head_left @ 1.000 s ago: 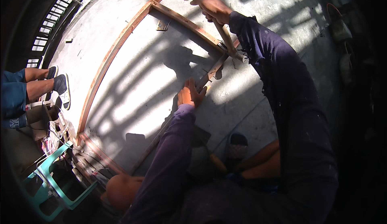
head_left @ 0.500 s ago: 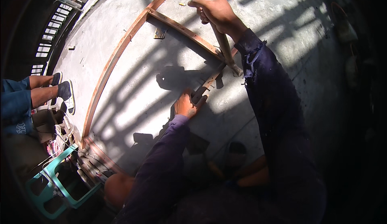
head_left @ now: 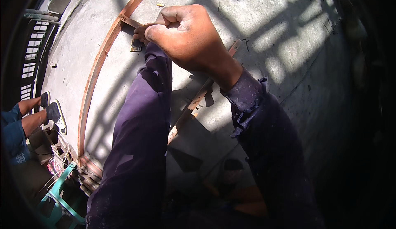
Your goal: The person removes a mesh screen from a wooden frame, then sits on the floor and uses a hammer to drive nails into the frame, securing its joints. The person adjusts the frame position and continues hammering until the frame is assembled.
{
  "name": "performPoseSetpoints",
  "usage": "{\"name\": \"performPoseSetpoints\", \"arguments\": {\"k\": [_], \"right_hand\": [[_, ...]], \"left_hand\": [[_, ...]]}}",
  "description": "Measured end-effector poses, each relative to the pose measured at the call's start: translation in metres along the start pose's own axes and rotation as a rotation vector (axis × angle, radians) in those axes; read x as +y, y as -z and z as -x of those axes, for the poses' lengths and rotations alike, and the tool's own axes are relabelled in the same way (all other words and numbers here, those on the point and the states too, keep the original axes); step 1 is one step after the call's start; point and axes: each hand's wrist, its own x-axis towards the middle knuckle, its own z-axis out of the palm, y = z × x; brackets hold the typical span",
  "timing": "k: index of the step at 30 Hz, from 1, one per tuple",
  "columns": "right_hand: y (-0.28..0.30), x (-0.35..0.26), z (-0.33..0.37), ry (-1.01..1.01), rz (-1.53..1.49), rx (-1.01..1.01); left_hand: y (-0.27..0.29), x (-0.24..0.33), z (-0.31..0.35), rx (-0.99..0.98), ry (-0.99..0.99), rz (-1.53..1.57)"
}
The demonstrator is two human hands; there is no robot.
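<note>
A wooden frame lies on the concrete floor. It has a long curved strip (head_left: 95, 76), a short crosspiece (head_left: 131, 21) meeting it near the top, and another strip (head_left: 198, 97) with nails standing in it. My left hand (head_left: 142, 33) reaches forward and closes on the crosspiece near that joint, its fingers partly hidden behind my right hand. In front of it, my right hand (head_left: 194, 39) is raised close to the camera in a fist. The hammer it gripped a moment earlier is hidden behind the fist.
A small yellowish packet (head_left: 136, 45) lies beside my left hand, and loose nails dot the floor. At left, another person's legs (head_left: 35, 119) extend beside a green plastic stool (head_left: 60, 187) and scrap wood (head_left: 88, 177). A barred gate (head_left: 31, 60) stands at far left.
My left hand has left the nailed strip and moved forward to the crosspiece. My right fist has come left and nearer the camera, and the hammer has gone out of sight.
</note>
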Motion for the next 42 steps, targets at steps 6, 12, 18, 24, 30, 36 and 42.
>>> {"name": "performPoseSetpoints", "arguments": {"k": [6, 12, 18, 24, 30, 36, 42], "right_hand": [[-0.006, -0.022, 0.024, -0.027, 0.067, 0.199], [0.04, -0.062, 0.076, -0.147, -0.065, 0.143], [0.055, -0.066, 0.142, -0.009, -0.14, 0.172], [0.088, -0.157, 0.2, 0.123, -0.237, 0.257], [0.058, -0.136, 0.23, -0.076, -0.093, 0.521], [0.062, 0.0, 0.165, -0.379, -0.133, 0.549], [0.036, 0.041, 0.174, -0.54, 0.163, 0.707]], "left_hand": [[0.011, 0.008, 0.01, 0.074, 0.004, -0.158], [-0.004, 0.009, -0.011, 0.176, -0.017, -0.03], [-0.019, -0.009, -0.038, 0.102, -0.159, -0.37], [-0.019, 0.007, -0.032, 0.169, 0.038, -0.137], [-0.016, 0.025, -0.022, 0.218, 0.149, -0.157], [-0.017, 0.022, -0.021, 0.165, 0.032, -0.242], [0.011, 0.025, 0.011, 0.07, -0.002, -0.143]]}}
